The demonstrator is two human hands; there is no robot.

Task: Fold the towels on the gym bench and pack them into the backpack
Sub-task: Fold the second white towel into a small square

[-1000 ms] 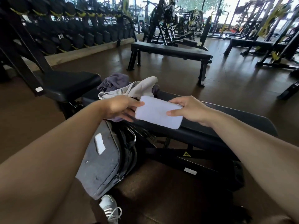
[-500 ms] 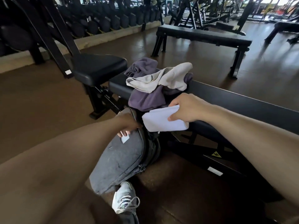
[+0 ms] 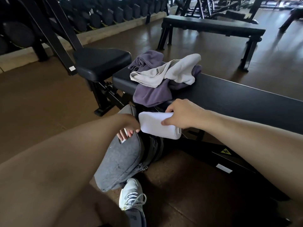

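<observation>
- The folded white towel [image 3: 158, 125] is in your right hand [image 3: 183, 114], thumb on the near face, fingers curled over the far edge. It sits tilted, just above the backpack's mouth, off the bench pad.
- Your left hand [image 3: 129, 126] is at the top of the grey backpack [image 3: 122, 154]; fingers curl over the front panel's upper edge and grip it. A small white tag is by the fingertips.
- The backpack leans against the bench frame on the floor, front panel toward you, main compartment gaping dark btwn the panel and the back section. Can't tell what's inside, too dark.
- Zip pulls hang low on the pack's right side.
- On the gym bench [image 3: 229, 94], left end: a purple towel [image 3: 152, 94] bunched up, one corner drooping over the near edge twd the backpack. A beige towel [image 3: 173, 71] lies crumpled on top of it. Both unfolded.
- Rest of the bench pad to the right of that pile is bare black.
- A separate black seat pad [image 3: 101, 63] sits just left of the bench, touching or nearly so; can't tell which.
- Your shoe [image 3: 131, 195], white w/ laces, is on the floor just below the backpack's bottom corner.
- A second flat bench [image 3: 213, 25] stands well behind, across the brown floor.
- Dumbbell rack [image 3: 105, 15] runs along the far left.
</observation>
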